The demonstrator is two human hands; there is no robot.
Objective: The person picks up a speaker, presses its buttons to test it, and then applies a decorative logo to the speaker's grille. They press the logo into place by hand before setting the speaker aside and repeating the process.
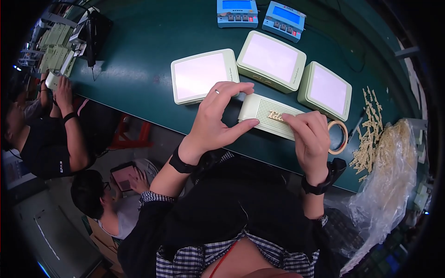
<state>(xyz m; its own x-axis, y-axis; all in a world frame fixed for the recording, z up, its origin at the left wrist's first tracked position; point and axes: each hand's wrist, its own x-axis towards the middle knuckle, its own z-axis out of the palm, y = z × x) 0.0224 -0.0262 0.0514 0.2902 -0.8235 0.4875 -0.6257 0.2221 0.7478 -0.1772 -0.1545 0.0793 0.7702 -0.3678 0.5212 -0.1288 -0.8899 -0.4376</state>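
A long cream casing (249, 109) with a perforated face lies at the table's front edge, before me. My left hand (209, 118) grips its left end, the thumb on the near side and the fingers on the far side. Gold script lettering (275, 116) sits on the perforated face. Bent over the casing's right part, my right hand (311, 134) has its fingers pinched together, with a fingertip at the right end of the lettering. The hand hides part of the lettering and the casing's right end.
Behind the casing lie three cream devices with pale screens (202, 75) (270, 54) (328, 91). Two blue instruments (237, 13) (284, 21) stand farther back. A tape roll (338, 137), gold lettering pieces (366, 136) and a plastic bag (388, 171) are right. Two people (46, 134) (99, 201) sit left.
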